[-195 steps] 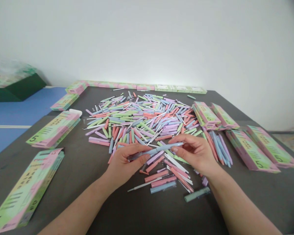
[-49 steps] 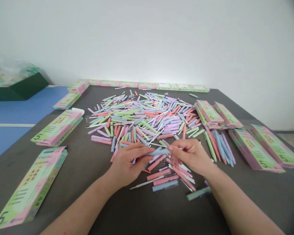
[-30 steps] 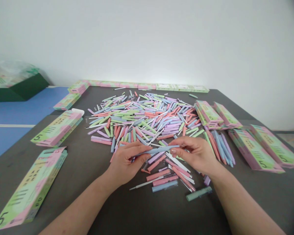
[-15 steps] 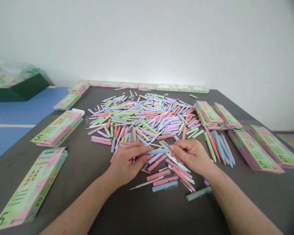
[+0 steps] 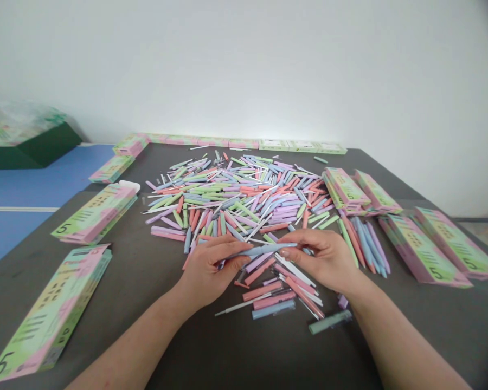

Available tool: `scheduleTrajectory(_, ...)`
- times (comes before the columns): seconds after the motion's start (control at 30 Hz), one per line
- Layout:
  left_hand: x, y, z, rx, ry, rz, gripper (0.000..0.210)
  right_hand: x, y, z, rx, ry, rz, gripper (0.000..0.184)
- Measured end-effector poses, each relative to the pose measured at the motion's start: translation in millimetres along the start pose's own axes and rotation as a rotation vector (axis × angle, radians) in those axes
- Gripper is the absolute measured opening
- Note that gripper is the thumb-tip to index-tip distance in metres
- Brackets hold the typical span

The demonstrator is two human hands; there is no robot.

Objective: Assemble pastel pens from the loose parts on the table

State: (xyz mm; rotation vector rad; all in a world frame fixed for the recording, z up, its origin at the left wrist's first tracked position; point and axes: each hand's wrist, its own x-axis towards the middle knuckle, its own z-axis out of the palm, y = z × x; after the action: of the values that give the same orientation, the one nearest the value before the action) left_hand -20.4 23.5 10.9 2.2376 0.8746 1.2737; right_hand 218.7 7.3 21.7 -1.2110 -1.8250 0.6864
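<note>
A light blue pen [image 5: 264, 249] spans the gap between my two hands above the front of the pile. My left hand [image 5: 211, 265] pinches its left part between thumb and fingers, hiding that end. On the right part, my right hand [image 5: 321, 257] has its thumb below and its fingers above, so it is closed on the same pen. Beneath the hands lie loose red barrels [image 5: 263, 291], thin white refills [image 5: 244, 304] and a blue barrel [image 5: 273, 309]. A green barrel [image 5: 329, 322] rests near my right wrist.
A wide heap of pastel pen parts [image 5: 236, 189] covers the table's middle. Finished-looking pens [image 5: 368, 244] lie in a row at right, beside several printed boxes [image 5: 427, 249]. More boxes stand left [image 5: 52, 309] and along the back edge [image 5: 244, 143]. A dark green bin [image 5: 36, 146] is at far left.
My right hand has shifted its grip on the blue pen: its fingers have opened out and now extend along the pen's right part. My left hand stays put.
</note>
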Motion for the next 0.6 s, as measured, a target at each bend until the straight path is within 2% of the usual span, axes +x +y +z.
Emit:
scheduleTrajectory(0.3, -0.7, -0.5, 0.4, 0.009, -0.002, 0.02, 0.017, 0.7, -2.7, 1.2, -0.017, -0.125, 0.059, 0.036)
scheduleTrajectory(0.6, -0.2, 0.2, 0.3, -0.001, -0.007, 0.013, 0.016, 0.6, -2.7, 4.1, 0.022, -0.119, 0.075, 0.046)
